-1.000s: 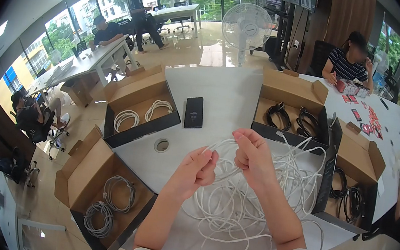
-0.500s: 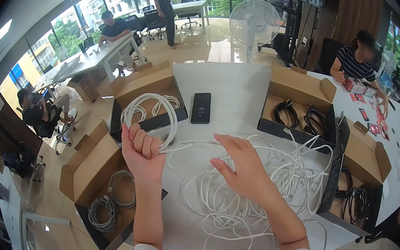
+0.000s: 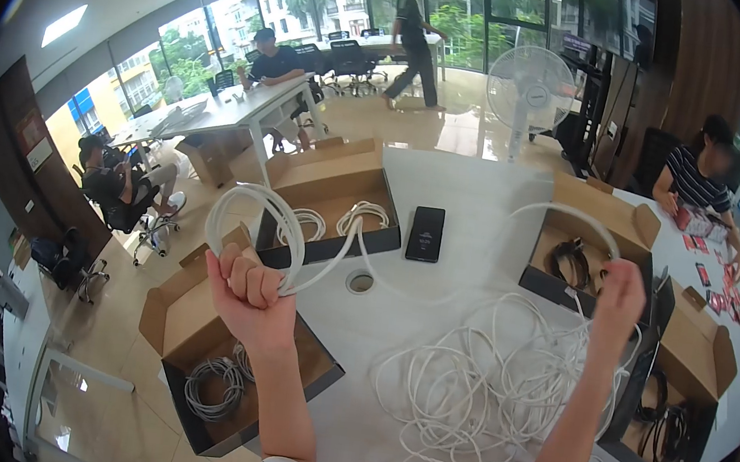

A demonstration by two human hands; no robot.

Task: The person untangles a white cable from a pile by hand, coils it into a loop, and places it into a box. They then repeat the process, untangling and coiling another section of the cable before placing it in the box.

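Note:
My left hand (image 3: pixel 246 294) is closed around a looped coil of white cable (image 3: pixel 298 237), held up in front of the upper left box. From the coil a strand runs to the right over the table. My right hand (image 3: pixel 619 300) is raised near the upper right box, its fingers closed on the white cable, which arcs blurred up to it. Below and between my hands lies a loose tangle of white cable (image 3: pixel 463 378). A black phone (image 3: pixel 424 234) rests on the white table (image 3: pixel 476 179).
Open cardboard boxes stand around the table: one with white coils (image 3: pixel 327 167), one with grey coils (image 3: pixel 296 396), and two with black cables (image 3: pixel 596 207) (image 3: pixel 695 346). A round cable hole (image 3: pixel 360 282) is in the tabletop. A fan (image 3: pixel 529 89) and several people are beyond.
My right hand has swung right and up, drawing the white cable out in an arc. My left hand still grips the coil. The view has shifted, and a standing person in back has walked.

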